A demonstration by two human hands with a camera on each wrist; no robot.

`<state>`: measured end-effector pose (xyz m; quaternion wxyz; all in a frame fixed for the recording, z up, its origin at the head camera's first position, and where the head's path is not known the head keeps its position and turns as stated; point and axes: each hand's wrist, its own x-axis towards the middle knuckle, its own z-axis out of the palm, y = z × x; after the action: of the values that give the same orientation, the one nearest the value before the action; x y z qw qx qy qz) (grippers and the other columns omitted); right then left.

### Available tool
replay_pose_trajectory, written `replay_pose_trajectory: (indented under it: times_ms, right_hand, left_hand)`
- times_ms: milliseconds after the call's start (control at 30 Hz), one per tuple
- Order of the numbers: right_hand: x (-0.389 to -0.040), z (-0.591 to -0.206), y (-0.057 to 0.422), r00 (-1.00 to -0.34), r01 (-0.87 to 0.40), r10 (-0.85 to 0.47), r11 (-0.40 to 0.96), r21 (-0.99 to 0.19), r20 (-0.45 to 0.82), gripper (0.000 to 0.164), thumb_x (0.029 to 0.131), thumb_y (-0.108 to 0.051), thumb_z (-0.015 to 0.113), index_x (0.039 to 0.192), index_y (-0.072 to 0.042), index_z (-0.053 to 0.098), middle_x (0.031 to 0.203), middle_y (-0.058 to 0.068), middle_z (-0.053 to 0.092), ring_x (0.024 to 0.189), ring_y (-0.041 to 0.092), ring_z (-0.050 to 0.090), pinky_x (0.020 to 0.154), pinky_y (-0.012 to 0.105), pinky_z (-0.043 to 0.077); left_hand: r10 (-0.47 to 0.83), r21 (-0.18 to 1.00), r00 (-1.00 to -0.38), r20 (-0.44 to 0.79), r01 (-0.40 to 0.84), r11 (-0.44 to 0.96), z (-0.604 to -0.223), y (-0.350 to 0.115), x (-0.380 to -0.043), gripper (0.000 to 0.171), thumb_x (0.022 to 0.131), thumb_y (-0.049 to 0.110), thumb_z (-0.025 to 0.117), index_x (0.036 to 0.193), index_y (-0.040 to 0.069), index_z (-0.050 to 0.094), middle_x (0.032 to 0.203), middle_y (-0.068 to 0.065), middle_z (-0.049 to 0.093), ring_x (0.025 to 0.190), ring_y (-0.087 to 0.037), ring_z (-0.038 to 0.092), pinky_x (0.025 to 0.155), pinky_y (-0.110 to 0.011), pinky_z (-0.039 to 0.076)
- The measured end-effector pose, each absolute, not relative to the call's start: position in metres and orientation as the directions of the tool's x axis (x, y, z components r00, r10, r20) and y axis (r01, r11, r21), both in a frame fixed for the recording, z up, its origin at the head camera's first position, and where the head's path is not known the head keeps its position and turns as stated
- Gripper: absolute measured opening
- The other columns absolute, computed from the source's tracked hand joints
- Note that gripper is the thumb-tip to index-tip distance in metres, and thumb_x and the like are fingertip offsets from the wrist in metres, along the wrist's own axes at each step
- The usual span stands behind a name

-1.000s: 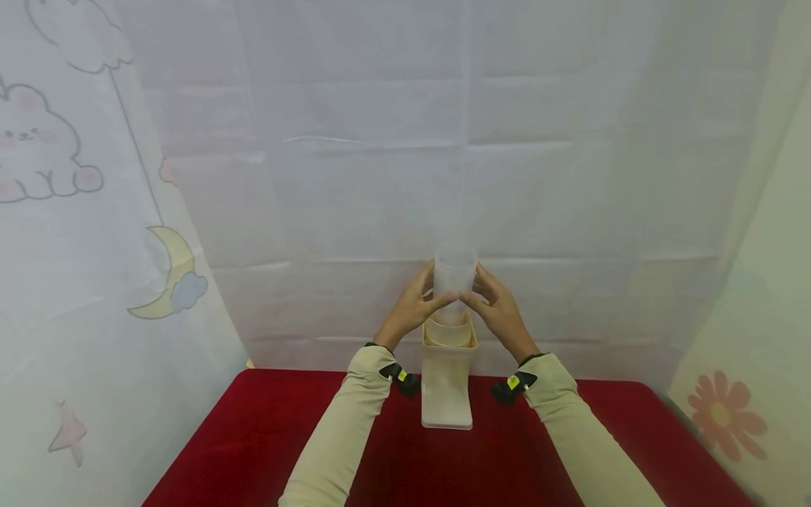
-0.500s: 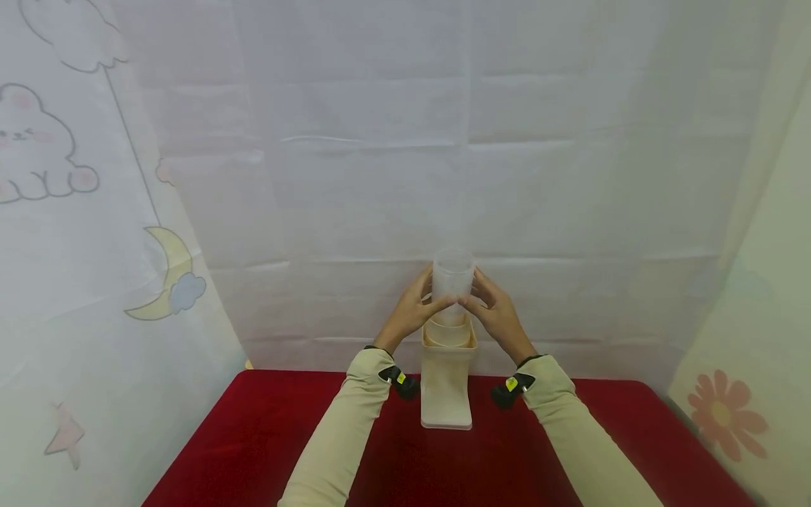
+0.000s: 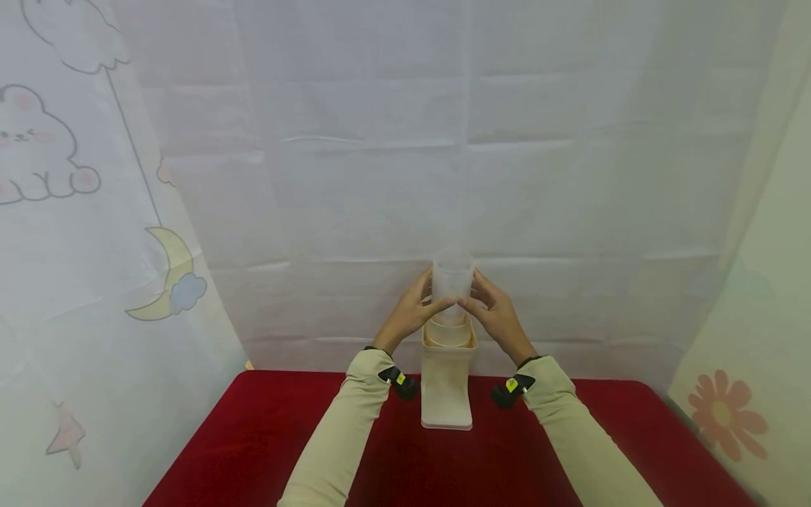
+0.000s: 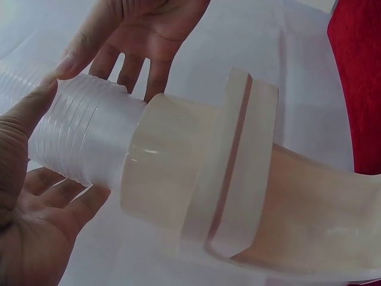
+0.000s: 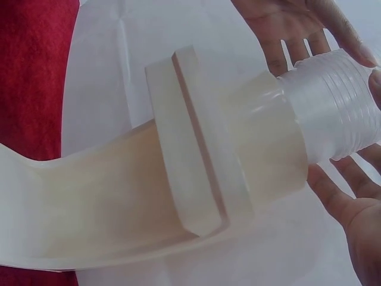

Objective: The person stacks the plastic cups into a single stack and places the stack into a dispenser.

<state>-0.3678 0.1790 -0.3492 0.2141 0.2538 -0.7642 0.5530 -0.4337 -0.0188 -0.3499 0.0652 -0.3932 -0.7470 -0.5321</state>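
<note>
A stack of clear plastic cups (image 3: 453,278), rims showing as ridges in the wrist views, stands upright with its lower end inside the round collar (image 4: 166,161) of a cream cup dispenser (image 3: 446,394). My left hand (image 3: 410,310) grips the stack from the left, and my right hand (image 3: 500,318) grips it from the right. Both thumbs lie across the near side, their tips almost meeting, while the fingers reach round the sides. In the right wrist view, the cups (image 5: 333,104) run into the collar. The far side of the stack is hidden.
The dispenser's curved stand rests on a red-covered table (image 3: 443,465) near its back edge. Behind it hangs a creased white cloth (image 3: 355,197). Printed side sheets flank the table, with a moon (image 3: 166,282) at left and a flower (image 3: 722,415) at right.
Both hands and the cup stack have sunk slightly and shifted a little left over the first half second. Since then they look almost still. The dispenser stays in place.
</note>
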Motion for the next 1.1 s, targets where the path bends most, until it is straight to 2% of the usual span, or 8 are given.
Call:
replay_pose_trajectory:
  times_ms: [167, 333, 467, 600, 700, 867, 1100]
  right_hand:
    - [-0.369, -0.355, 0.179, -0.779, -0.625, -0.154, 0.267, -0.734, 0.607, 0.071, 0.096, -0.003, 0.065, 0.154, 0.004, 0.025, 0.15, 0.029, 0.039, 0.129, 0.047, 0.049, 0.101, 0.057, 0.043]
    - [-0.371, -0.36, 0.178, -0.765, -0.639, -0.143, 0.287, -0.713, 0.628, 0.07, 0.094, 0.0, 0.065, 0.152, 0.009, 0.026, 0.143, 0.034, 0.044, 0.124, 0.049, 0.052, 0.1, 0.058, 0.044]
    - [-0.373, -0.364, 0.177, -0.767, -0.639, -0.148, 0.278, -0.718, 0.625, 0.07, 0.094, 0.001, 0.065, 0.152, 0.008, 0.026, 0.138, 0.035, 0.05, 0.121, 0.049, 0.055, 0.099, 0.058, 0.044]
    - [-0.376, -0.368, 0.177, -0.763, -0.645, -0.165, 0.268, -0.716, 0.625, 0.069, 0.096, -0.001, 0.064, 0.153, 0.007, 0.027, 0.137, 0.033, 0.051, 0.122, 0.049, 0.054, 0.098, 0.059, 0.044]
    - [-0.377, -0.37, 0.177, -0.76, -0.648, -0.162, 0.277, -0.71, 0.63, 0.068, 0.096, -0.002, 0.065, 0.152, 0.007, 0.028, 0.14, 0.033, 0.049, 0.126, 0.05, 0.05, 0.101, 0.062, 0.041]
    - [-0.377, -0.373, 0.176, -0.774, -0.63, -0.156, 0.281, -0.724, 0.613, 0.067, 0.094, 0.0, 0.066, 0.15, 0.01, 0.031, 0.146, 0.033, 0.042, 0.131, 0.051, 0.045, 0.105, 0.064, 0.036]
    - [-0.378, -0.379, 0.176, -0.805, -0.593, -0.161, 0.272, -0.758, 0.572, 0.067, 0.094, -0.003, 0.067, 0.15, 0.011, 0.031, 0.147, 0.034, 0.041, 0.133, 0.05, 0.043, 0.106, 0.063, 0.035]
  left_hand:
    - [0.537, 0.753, -0.68, 0.499, 0.647, 0.12, -0.357, -0.02, -0.436, 0.078, 0.096, 0.033, 0.068, 0.159, 0.025, 0.024, 0.153, -0.013, 0.042, 0.134, -0.034, 0.049, 0.101, -0.047, 0.047]
    - [0.551, 0.738, -0.653, 0.519, 0.668, 0.095, -0.362, -0.019, -0.44, 0.078, 0.097, 0.026, 0.067, 0.159, 0.014, 0.022, 0.152, -0.015, 0.043, 0.132, -0.033, 0.05, 0.101, -0.045, 0.047]
    - [0.56, 0.73, -0.629, 0.539, 0.68, 0.061, -0.365, -0.02, -0.442, 0.076, 0.098, 0.018, 0.067, 0.159, 0.009, 0.023, 0.154, -0.013, 0.041, 0.138, -0.03, 0.044, 0.109, -0.046, 0.039]
    - [0.566, 0.725, -0.62, 0.543, 0.687, 0.057, -0.368, -0.021, -0.444, 0.074, 0.097, 0.016, 0.067, 0.158, 0.011, 0.024, 0.156, -0.011, 0.038, 0.143, -0.028, 0.036, 0.114, -0.05, 0.031]
    - [0.56, 0.728, -0.64, 0.526, 0.679, 0.092, -0.37, -0.023, -0.445, 0.075, 0.097, 0.022, 0.068, 0.159, 0.013, 0.025, 0.155, -0.01, 0.04, 0.143, -0.029, 0.037, 0.113, -0.055, 0.031]
    - [0.527, 0.756, -0.715, 0.46, 0.626, 0.19, -0.374, -0.027, -0.444, 0.078, 0.093, 0.033, 0.071, 0.157, 0.017, 0.029, 0.155, -0.009, 0.041, 0.142, -0.032, 0.037, 0.109, -0.062, 0.032]
    - [0.515, 0.762, -0.741, 0.432, 0.605, 0.231, -0.38, -0.029, -0.442, 0.075, 0.091, 0.032, 0.074, 0.154, 0.018, 0.036, 0.155, -0.008, 0.041, 0.143, -0.028, 0.036, 0.11, -0.055, 0.035]
